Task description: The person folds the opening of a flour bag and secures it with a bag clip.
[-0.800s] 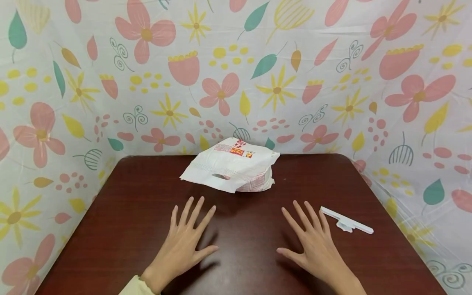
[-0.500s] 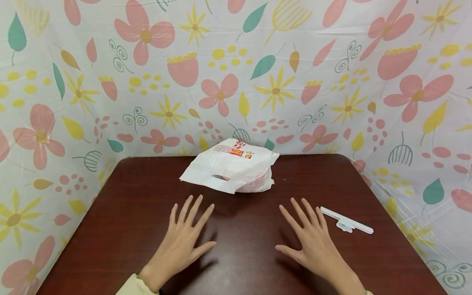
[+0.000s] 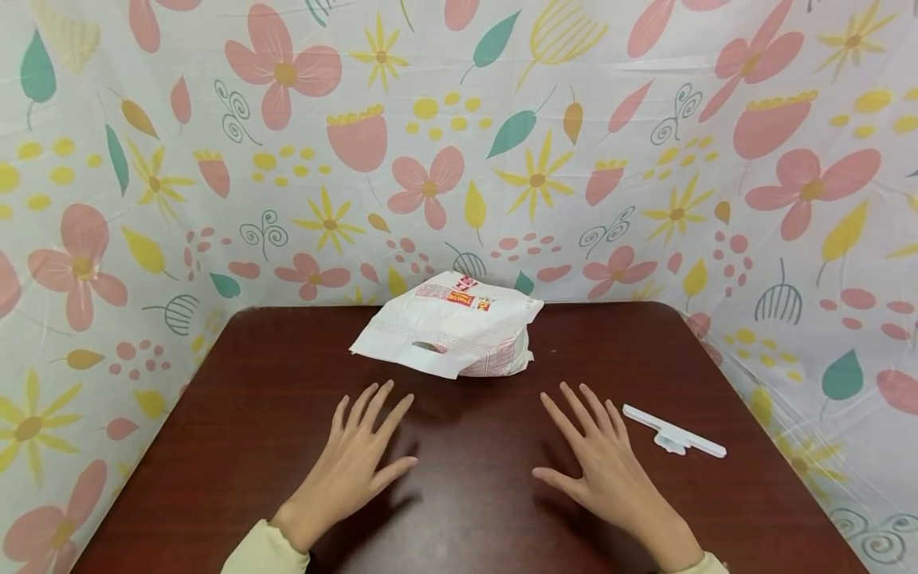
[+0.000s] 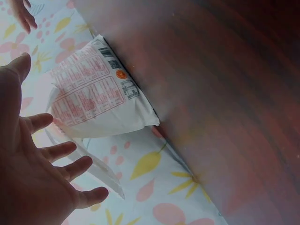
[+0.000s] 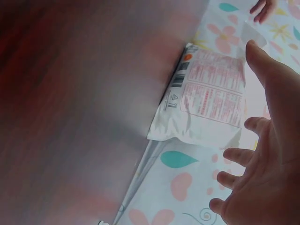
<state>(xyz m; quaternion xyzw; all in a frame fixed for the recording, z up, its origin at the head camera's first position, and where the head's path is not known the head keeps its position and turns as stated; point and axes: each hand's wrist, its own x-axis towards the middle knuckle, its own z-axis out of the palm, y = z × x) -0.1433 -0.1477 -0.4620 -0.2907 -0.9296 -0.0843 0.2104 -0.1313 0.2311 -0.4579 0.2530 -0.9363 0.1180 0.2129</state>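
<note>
Lying near the far edge of the dark wooden table (image 3: 251,414), one white plastic bag (image 3: 448,323) with red print is sitting at centre, its cut-out handle facing the hands. One left hand (image 3: 355,466) and one right hand (image 3: 598,466) are hovering over the bare wood short of the bag, fingers spread wide, holding nothing. One white sealing clip (image 3: 674,431) is lying just beside the right hand. Floral sheeting (image 3: 107,199) is walling in three table edges.
</note>
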